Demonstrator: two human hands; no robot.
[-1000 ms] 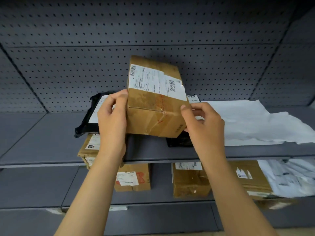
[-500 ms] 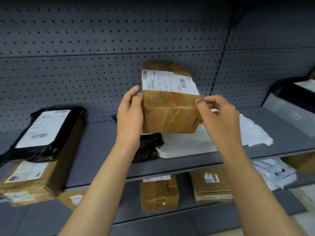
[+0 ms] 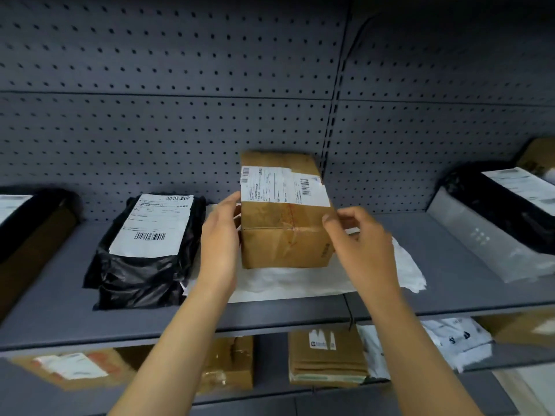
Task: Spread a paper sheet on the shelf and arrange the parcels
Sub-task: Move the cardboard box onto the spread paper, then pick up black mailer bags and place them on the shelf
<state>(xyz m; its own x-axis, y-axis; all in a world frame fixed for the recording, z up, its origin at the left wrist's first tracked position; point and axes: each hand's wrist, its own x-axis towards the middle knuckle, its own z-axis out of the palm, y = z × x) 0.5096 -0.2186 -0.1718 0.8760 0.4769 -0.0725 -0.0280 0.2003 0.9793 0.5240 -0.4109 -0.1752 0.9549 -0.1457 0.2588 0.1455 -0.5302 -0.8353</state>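
A brown cardboard box (image 3: 282,235) with a white shipping label stands on a crumpled white paper sheet (image 3: 300,280) spread on the grey shelf (image 3: 270,313). My left hand (image 3: 219,244) lies flat against the box's left side. My right hand (image 3: 363,250) pinches its right edge, thumb on the front face. To the left, a black plastic parcel (image 3: 144,265) with a white label rests on the shelf and overlaps the sheet's left edge.
A black parcel lies on top of a brown box (image 3: 27,235) at the far left. At the right, a grey flat parcel (image 3: 486,244) and a black parcel (image 3: 510,205) lean on the shelf. The lower shelf holds brown boxes (image 3: 327,358) and white bags (image 3: 456,340). A pegboard wall stands behind.
Both hands carried the brown box rightward and down from mid-air onto the white paper sheet. The view has shifted right along the shelf.
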